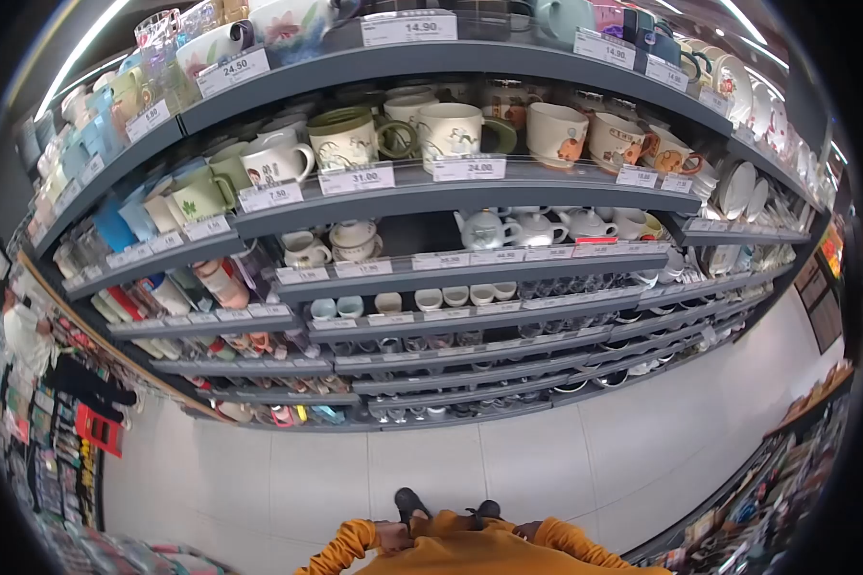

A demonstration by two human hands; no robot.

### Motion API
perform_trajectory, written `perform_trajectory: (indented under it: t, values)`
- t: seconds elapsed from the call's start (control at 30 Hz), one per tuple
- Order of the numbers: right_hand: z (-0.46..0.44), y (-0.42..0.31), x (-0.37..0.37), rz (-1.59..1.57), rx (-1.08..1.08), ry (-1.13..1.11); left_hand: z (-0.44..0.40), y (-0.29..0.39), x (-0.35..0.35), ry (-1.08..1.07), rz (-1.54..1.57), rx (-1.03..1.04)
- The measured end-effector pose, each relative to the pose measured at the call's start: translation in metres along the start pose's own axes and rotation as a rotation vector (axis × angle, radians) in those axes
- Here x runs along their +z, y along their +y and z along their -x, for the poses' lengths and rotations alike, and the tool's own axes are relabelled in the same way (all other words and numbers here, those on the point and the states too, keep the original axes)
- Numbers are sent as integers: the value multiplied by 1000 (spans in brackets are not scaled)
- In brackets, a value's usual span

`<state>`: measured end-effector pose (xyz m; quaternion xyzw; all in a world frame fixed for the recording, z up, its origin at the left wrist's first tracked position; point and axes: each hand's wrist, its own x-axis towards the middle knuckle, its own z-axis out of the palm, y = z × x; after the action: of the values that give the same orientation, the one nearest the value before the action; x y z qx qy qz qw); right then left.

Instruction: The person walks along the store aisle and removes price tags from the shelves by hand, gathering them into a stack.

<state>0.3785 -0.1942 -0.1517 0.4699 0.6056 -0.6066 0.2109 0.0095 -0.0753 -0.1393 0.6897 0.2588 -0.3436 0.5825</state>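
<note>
Low in the view, my left hand (394, 537) rests close to the front of my orange top (479, 554), its fingers bent and too small to make out. On the other side, my right hand (527, 530) is also near my waist, dark and partly hidden by the sleeve. I see nothing plainly held in either hand. Both are well away from the shelves. Ahead, a cream mug with a green handle (451, 131), a green-rimmed mug (343, 134) and a white mug (276, 158) stand on an upper shelf. White teapots (489, 230) sit one shelf lower.
Grey shelving (470, 182) with price tags curves across the view, holding cups, bowls and glassware. Plates (735, 187) stand at the right. Pale floor tiles (431, 455) lie between me and the shelves. At the left are another person (27, 331) and a red basket (99, 430).
</note>
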Motion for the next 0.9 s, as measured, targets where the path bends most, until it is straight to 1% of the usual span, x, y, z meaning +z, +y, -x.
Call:
perform_trajectory:
  t: [0.03,0.13,0.17,0.23,0.33,0.37,0.43,0.47,0.53,0.6,0.7,0.73,0.77,0.83,0.9]
  values:
    - [-5,27,14,19,-23,11,-20,-3,14,-64,258,-106]
    - [2,87,46,-64,-90,86,-44,9,53,206,389,226]
    - [2,103,51,-102,-132,89,-49,19,59,198,309,144]
    - [6,120,59,-67,-197,106,-46,55,65,171,151,-16]
    - [10,132,70,-18,-300,133,-100,11,103,278,-450,360]
    - [14,135,73,-8,-334,239,-102,19,108,278,-315,194]
    - [26,141,78,13,-397,457,-92,60,103,273,-44,-128]
    - [26,146,79,6,-406,458,-76,83,91,186,-15,-181]
    - [25,153,84,-10,-424,454,-61,97,80,145,-112,-54]
    - [26,157,89,-46,-354,431,-86,74,95,137,48,-219]
    - [20,166,92,-95,-297,386,-124,28,114,137,82,-90]
    - [13,175,97,-113,-285,368,-109,39,110,188,58,-13]
    - [10,179,98,-127,-272,350,-74,69,100,237,32,62]
    - [14,178,98,-153,-253,311,-63,74,102,287,101,172]
    - [24,170,94,-182,-230,272,-86,43,113,298,281,236]
